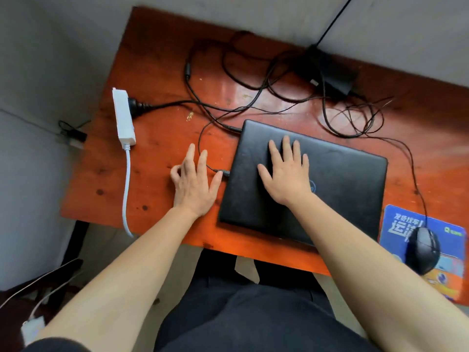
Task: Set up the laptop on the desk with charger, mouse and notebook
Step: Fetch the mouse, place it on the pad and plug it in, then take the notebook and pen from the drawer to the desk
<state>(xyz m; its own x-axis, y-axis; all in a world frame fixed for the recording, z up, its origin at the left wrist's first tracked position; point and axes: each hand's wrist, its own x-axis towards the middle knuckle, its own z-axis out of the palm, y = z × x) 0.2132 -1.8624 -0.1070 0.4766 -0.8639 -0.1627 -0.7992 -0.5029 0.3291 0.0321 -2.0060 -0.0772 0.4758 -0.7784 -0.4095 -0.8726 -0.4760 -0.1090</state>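
Note:
A closed black laptop [342, 184] lies on the orange-red desk [157, 153]. My right hand [286, 171] rests flat on its lid with fingers spread. My left hand [194, 181] lies just left of the laptop, fingers extended, thumb touching a small black plug [221, 172] at the laptop's left edge. The black charger brick [330, 69] sits at the back among tangled black cables [253, 97]. A black mouse [422, 250] sits on a blue mouse pad [396, 222] at the right. No notebook is in view.
A white power strip [123, 115] lies at the desk's left with a black plug [138, 105] in it and a white cord hanging over the front edge. Grey walls close the back and left. My lap is below the desk edge.

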